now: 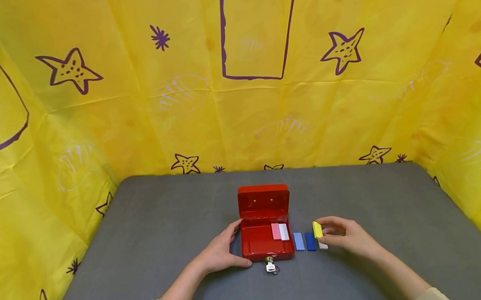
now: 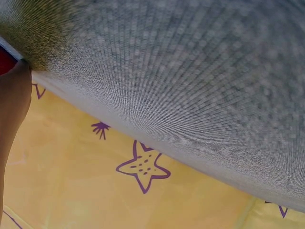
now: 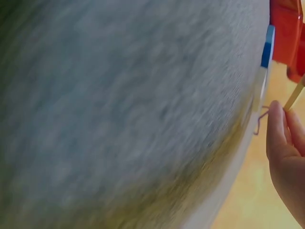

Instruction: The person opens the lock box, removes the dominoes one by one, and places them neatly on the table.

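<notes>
A small red cash box (image 1: 263,257) stands on the grey table with its lid (image 1: 264,202) raised. In its right part lie a pink block (image 1: 276,231) and a white block (image 1: 284,232). My left hand (image 1: 220,251) grips the box's left side, thumb at the front corner and fingers toward the back. Between thumb and fingers my right hand (image 1: 347,234) pinches a flat yellow block (image 1: 317,229), held up right of the box. Below it, a whitish block (image 1: 323,246) is partly hidden. Beside that lie a dark blue block (image 1: 310,241) and a light blue block (image 1: 299,241).
A key (image 1: 270,266) sticks out of the lock at the box's front, with a ring hanging from it. Yellow cloth (image 1: 197,120) with purple drawings rises behind the table (image 1: 174,209) and along both sides.
</notes>
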`<state>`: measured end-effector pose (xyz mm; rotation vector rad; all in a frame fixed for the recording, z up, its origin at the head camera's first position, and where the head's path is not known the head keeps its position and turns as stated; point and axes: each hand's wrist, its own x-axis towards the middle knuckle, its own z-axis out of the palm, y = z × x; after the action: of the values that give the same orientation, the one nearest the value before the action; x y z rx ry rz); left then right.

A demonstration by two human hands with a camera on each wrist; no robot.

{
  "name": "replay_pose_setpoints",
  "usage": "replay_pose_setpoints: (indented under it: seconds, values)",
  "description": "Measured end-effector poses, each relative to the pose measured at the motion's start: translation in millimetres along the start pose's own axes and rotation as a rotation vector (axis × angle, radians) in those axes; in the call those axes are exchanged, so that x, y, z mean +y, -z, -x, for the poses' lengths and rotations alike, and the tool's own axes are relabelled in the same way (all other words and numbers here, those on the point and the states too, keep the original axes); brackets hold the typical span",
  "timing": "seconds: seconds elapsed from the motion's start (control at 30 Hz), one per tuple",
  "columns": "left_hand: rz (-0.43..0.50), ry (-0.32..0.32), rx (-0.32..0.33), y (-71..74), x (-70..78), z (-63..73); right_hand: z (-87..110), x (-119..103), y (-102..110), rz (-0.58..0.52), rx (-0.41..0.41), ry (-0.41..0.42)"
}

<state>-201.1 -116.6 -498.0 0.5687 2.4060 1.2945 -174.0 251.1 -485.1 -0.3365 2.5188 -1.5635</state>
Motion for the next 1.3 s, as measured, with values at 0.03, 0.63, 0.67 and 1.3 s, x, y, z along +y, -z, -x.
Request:
replay_pose_setpoints:
  seconds: [0.03,0.63,0.67,1.3]
  values:
    - [0.0,0.001,0.0,0.1,0.0,-0.1,0.6,1,2,0.006,0.005,-0.007]
    - [0.0,-0.008,-0.003,0.8,0.7,0.5,9.5,17,23,0.169,0.029,-0.046]
    - [-0.001,-0.007,-0.002,0.8,0.9,0.6,9.8,17,24,0.188,0.033,-0.046]
    - [0.0,0.003,-0.002,0.7,2.1,0.5,11.9,25,20,0.342,0.048,0.15]
